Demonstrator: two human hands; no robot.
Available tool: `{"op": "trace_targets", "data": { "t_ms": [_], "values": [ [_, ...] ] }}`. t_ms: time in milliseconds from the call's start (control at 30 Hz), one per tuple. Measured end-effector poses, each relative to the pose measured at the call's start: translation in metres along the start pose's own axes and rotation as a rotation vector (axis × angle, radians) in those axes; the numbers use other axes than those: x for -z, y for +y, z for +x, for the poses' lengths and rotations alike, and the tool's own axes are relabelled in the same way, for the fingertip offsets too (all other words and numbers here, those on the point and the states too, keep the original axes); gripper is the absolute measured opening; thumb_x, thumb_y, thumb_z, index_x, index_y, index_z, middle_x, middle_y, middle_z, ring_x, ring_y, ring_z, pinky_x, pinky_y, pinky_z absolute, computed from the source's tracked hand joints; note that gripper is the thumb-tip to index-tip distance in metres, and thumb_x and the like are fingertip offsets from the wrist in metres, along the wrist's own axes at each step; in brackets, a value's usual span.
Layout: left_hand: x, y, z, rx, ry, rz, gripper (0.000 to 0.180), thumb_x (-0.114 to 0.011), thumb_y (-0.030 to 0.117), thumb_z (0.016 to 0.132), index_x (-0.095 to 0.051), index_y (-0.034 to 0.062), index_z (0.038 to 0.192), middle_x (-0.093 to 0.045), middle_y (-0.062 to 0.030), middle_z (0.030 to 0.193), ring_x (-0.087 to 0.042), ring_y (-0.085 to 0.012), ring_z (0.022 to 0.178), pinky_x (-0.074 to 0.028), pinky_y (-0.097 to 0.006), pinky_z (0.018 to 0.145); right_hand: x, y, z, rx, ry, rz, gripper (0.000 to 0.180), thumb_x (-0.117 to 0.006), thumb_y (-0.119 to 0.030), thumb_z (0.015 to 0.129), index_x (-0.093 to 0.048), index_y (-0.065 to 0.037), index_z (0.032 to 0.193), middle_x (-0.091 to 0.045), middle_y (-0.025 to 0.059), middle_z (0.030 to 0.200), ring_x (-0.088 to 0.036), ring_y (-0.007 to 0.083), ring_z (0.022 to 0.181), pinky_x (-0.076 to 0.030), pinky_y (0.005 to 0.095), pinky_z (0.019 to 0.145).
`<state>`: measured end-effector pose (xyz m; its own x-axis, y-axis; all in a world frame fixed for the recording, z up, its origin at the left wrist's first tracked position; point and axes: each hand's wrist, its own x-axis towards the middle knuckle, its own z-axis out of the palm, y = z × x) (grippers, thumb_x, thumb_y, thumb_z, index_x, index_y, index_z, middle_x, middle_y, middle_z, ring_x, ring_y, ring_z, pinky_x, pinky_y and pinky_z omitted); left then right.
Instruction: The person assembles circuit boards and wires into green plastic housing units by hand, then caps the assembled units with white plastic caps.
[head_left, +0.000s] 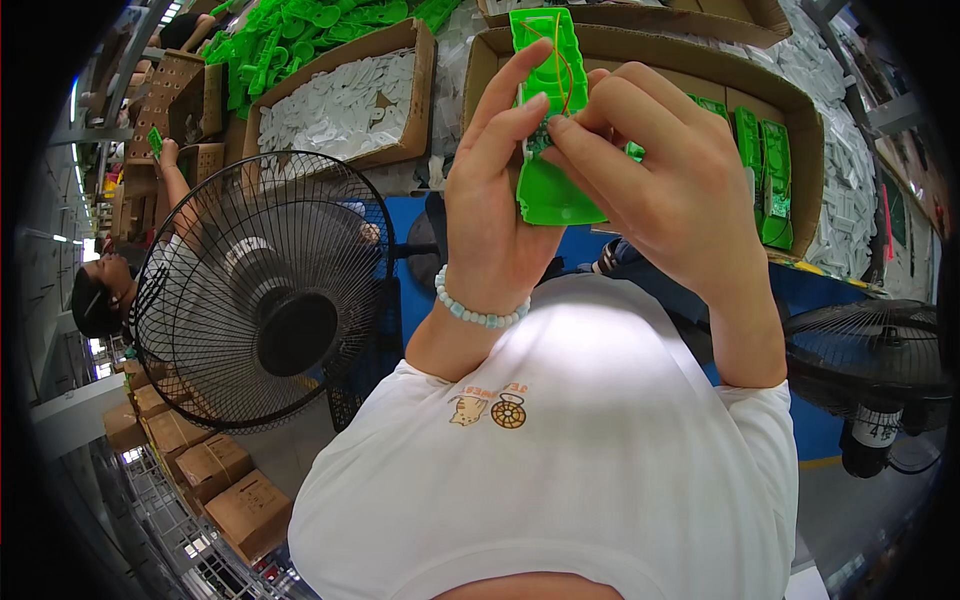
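Observation:
A bright green plastic housing [560, 195] is held up in front of my chest, its open inner side facing me. My left hand [492, 165] grips it from the left, thumb pressed on its edge and index finger stretched up along it. Inside sits a small green circuit board [538, 138], with thin red and yellow wires [566, 75] looping over the upper part. My right hand [655, 150] pinches at the circuit board with thumb and index finger. Whatever lies between those fingertips is too small to make out.
Behind my hands stands a cardboard box [812, 190] with several green housings [775, 180]. A carton of white plastic parts [340, 105] and a heap of green parts [300, 30] lie left. Black fans stand left [265, 290] and right [870, 350]. A co-worker [110, 290] sits far left.

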<state>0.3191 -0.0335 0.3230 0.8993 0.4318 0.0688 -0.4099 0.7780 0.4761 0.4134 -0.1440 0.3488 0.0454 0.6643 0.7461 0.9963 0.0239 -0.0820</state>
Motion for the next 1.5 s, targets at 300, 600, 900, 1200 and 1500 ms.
{"op": "trace_targets", "data": {
  "t_ms": [300, 600, 900, 1200, 1500],
  "values": [
    [-0.002, 0.001, 0.000, 0.002, -0.006, 0.005, 0.040, -0.043, 0.008, 0.097, -0.045, 0.0018, 0.137, -0.059, -0.0187, 0.122, -0.062, -0.0237, 0.106, -0.052, -0.036, 0.093, 0.000, 0.000, 0.000, -0.010, -0.007, 0.020, 0.025, -0.077, -0.006, 0.065, -0.065, -0.004, 0.087, -0.053, 0.0039, 0.077, -0.055, 0.0188, 0.066, -0.044, 0.0303, 0.051],
    [0.001, -0.004, 0.001, 0.042, -0.027, -0.001, 0.040, -0.044, 0.013, 0.100, -0.045, 0.0049, 0.139, -0.060, -0.0151, 0.119, -0.062, -0.0215, 0.104, -0.052, -0.034, 0.092, -0.001, -0.001, -0.002, -0.030, -0.008, 0.025, 0.024, -0.077, -0.004, 0.066, -0.064, -0.003, 0.087, -0.053, 0.0050, 0.077, -0.054, 0.0203, 0.066, -0.044, 0.0312, 0.051],
    [-0.003, -0.003, 0.006, -0.321, -0.067, 0.466, 0.047, -0.042, 0.015, 0.103, -0.031, 0.0131, 0.149, -0.052, -0.0235, 0.130, -0.060, -0.0294, 0.110, -0.051, -0.041, 0.095, -0.005, -0.002, -0.024, -0.426, 0.192, 0.392, 0.031, -0.078, -0.010, 0.075, -0.069, -0.003, 0.104, -0.064, 0.0069, 0.103, -0.064, 0.0194, 0.090, -0.052, 0.0274, 0.069],
    [0.001, -0.010, 0.012, -0.481, -0.094, 0.562, 0.059, -0.062, 0.010, 0.094, -0.033, 0.0050, 0.144, -0.058, -0.0186, 0.121, -0.062, -0.0273, 0.104, -0.053, -0.040, 0.089, -0.004, -0.002, -0.025, -0.810, 0.144, 1.015, 0.037, -0.078, -0.013, 0.080, -0.067, 0.001, 0.112, -0.063, 0.0080, 0.106, -0.061, 0.0133, 0.095, -0.051, 0.0248, 0.079],
    [-0.009, -0.016, 0.003, -0.404, -0.063, 0.453, 0.061, -0.057, 0.019, 0.098, -0.027, 0.0002, 0.148, -0.060, -0.0138, 0.113, -0.063, -0.0202, 0.097, -0.053, -0.032, 0.084, -0.010, -0.001, -0.025, -0.973, 0.108, 1.370, 0.029, -0.075, -0.009, 0.083, -0.068, 0.007, 0.107, -0.068, 0.0075, 0.098, -0.061, 0.0098, 0.086, -0.049, 0.0243, 0.076]
  ]
}}
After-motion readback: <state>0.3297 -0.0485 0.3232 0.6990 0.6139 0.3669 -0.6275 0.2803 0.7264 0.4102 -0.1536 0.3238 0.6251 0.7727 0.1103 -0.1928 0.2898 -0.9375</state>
